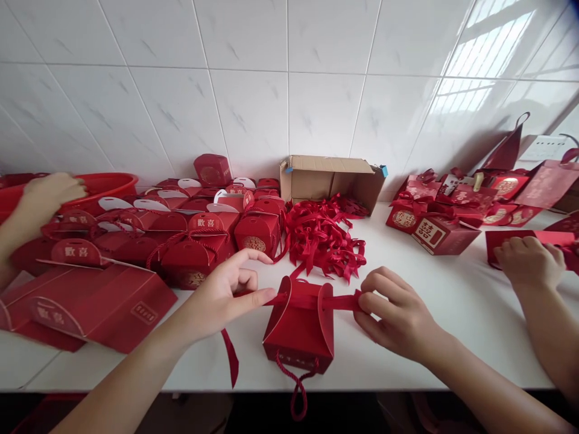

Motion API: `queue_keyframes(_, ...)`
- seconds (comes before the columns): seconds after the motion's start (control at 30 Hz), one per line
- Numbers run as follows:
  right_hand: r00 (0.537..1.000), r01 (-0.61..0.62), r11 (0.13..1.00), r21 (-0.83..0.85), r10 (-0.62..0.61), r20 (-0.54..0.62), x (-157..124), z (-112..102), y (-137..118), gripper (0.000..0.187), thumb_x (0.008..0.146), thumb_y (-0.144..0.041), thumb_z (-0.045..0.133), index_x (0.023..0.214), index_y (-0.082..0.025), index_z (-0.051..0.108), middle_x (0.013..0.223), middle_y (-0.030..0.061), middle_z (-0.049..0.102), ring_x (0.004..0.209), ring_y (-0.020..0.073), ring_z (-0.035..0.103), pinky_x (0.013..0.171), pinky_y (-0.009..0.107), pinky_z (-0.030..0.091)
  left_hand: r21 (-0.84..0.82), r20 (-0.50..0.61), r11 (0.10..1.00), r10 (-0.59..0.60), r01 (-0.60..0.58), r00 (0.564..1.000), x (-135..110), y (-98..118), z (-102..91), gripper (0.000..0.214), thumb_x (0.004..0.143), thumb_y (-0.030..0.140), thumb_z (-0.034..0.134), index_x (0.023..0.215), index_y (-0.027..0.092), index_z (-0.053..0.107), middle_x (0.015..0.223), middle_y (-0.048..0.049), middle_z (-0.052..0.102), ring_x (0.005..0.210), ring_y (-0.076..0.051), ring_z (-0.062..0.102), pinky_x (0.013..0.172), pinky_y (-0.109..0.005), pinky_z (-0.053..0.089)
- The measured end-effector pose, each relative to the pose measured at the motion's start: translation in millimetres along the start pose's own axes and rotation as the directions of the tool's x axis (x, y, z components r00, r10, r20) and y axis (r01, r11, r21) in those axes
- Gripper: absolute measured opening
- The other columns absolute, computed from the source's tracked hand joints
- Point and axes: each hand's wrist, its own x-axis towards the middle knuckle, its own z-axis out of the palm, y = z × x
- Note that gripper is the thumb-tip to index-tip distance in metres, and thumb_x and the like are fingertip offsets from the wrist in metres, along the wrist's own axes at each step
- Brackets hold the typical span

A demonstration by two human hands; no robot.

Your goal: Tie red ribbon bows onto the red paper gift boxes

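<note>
A small red gift box (pixel 298 334) stands near the table's front edge, its rope handle hanging down over the front. A red ribbon (pixel 341 302) runs through the top flaps of the box and sticks out on both sides. At the left of the box, my left hand (pixel 235 292) pinches one end of the ribbon, and a loose tail dangles beneath it. On the other side, my right hand (pixel 393 313) holds the opposite end between thumb and fingers. The ribbon is stretched nearly level between both hands.
Behind the box lies a heap of red ribbons (pixel 323 238), spilling from a cardboard box (pixel 330 164). Rows of red gift boxes (pixel 199 247) fill the left; finished-looking boxes (pixel 446 232) stand right. Other people's hands (pixel 54 190) reach in at left and right (pixel 529 262).
</note>
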Motion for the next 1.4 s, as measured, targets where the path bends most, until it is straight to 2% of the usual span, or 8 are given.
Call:
queue_keyframes(0.6,1.000,-0.003,0.992,-0.128,0.005,0.015,-23,27,11,0.022,0.082,-0.008,0.052,0.063,-0.018,0.046,0.062,0.0020,0.051,0.065,0.0159,0.038,0.059,0.029,0.031,-0.069,0.059,0.993,-0.093,0.097,0.994,-1,-28,22.1,0.032,0.081,0.042,0.058,0.104,0.023,0.045,0.057,0.0101,0.031,0.053,-0.009,0.032,0.052,-0.021,0.027)
queue_keyframes(0.77,0.986,-0.149,0.986,-0.080,0.154,0.058,-27,29,14,0.018,0.084,-0.008,0.049,0.072,-0.020,0.041,0.068,0.0011,0.049,0.064,0.0151,0.040,0.058,0.027,0.034,0.122,-0.078,0.993,0.010,-0.001,0.997,0,-25,26.8,0.023,0.083,0.039,0.055,0.098,0.022,0.050,0.065,0.0054,0.046,0.064,-0.014,0.049,0.063,-0.025,0.040)
queue_keyframes(0.9,0.951,-0.288,0.950,0.123,0.269,0.153,-40,17,0,0.019,0.083,-0.019,0.056,0.087,-0.020,0.038,0.080,0.0038,0.048,0.065,0.0146,0.042,0.055,0.026,0.038,0.427,-0.291,0.900,0.228,-0.087,0.929,-12,-27,21.2,0.016,0.082,0.037,0.055,0.085,0.021,0.057,0.092,-0.0043,0.061,0.093,-0.022,0.056,0.086,-0.032,0.041)
queue_keyframes(1.03,0.944,-0.244,0.947,0.208,0.182,0.276,-50,6,-17,0.008,0.087,-0.016,0.046,0.087,-0.021,0.040,0.072,0.0009,0.049,0.061,0.0147,0.043,0.057,0.027,0.036,0.533,-0.107,0.845,0.131,-0.054,0.986,-38,-24,25.4,0.027,0.088,0.037,0.046,0.071,0.021,0.061,0.067,-0.0021,0.061,0.068,-0.019,0.057,0.066,-0.027,0.041)
queue_keyframes(1.1,0.869,-0.365,0.907,0.209,0.251,0.427,-50,6,-24,0.006,0.091,-0.018,0.041,0.095,-0.022,0.045,0.065,-0.0012,0.049,0.055,0.0144,0.042,0.055,0.028,0.033,0.545,0.005,0.839,0.008,-0.009,1.000,-49,-23,33.9,0.032,0.089,0.036,0.043,0.068,0.023,0.063,0.059,-0.0016,0.060,0.059,-0.019,0.056,0.058,-0.026,0.037)
queue_keyframes(1.17,0.736,-0.584,0.776,0.238,0.382,0.559,-48,11,-28,0.014,0.094,-0.027,0.038,0.104,-0.021,0.047,0.062,-0.0022,0.049,0.053,0.0143,0.042,0.053,0.028,0.031,0.510,0.033,0.859,-0.077,0.049,0.997,-53,-25,42.6,0.028,0.089,0.032,0.042,0.077,0.024,0.066,0.062,-0.0017,0.063,0.058,-0.020,0.057,0.056,-0.026,0.035)
queue_keyframes(1.27,0.546,-0.837,0.369,0.404,0.525,0.652,-46,21,-29,0.029,0.096,-0.045,0.036,0.101,-0.021,0.051,0.059,-0.0029,0.047,0.053,0.0128,0.042,0.052,0.026,0.032,0.279,-0.008,0.951,-0.133,0.130,0.991,-48,-33,46.9,0.021,0.086,0.030,0.046,0.095,0.026,0.065,0.073,-0.0022,0.067,0.064,-0.020,0.060,0.060,-0.026,0.039)
queue_keyframes(1.4,0.452,-0.642,-0.252,0.724,0.638,0.623,-38,30,-26,0.037,0.092,-0.054,0.043,0.099,-0.021,0.058,0.082,0.0011,0.058,0.060,0.0094,0.050,0.053,0.022,0.039,-0.243,-0.154,0.957,-0.197,0.156,0.968,-30,-44,33.7,0.024,0.081,0.042,0.057,0.090,0.023,0.068,0.086,-0.0059,0.069,0.083,-0.023,0.062,0.071,-0.028,0.046)
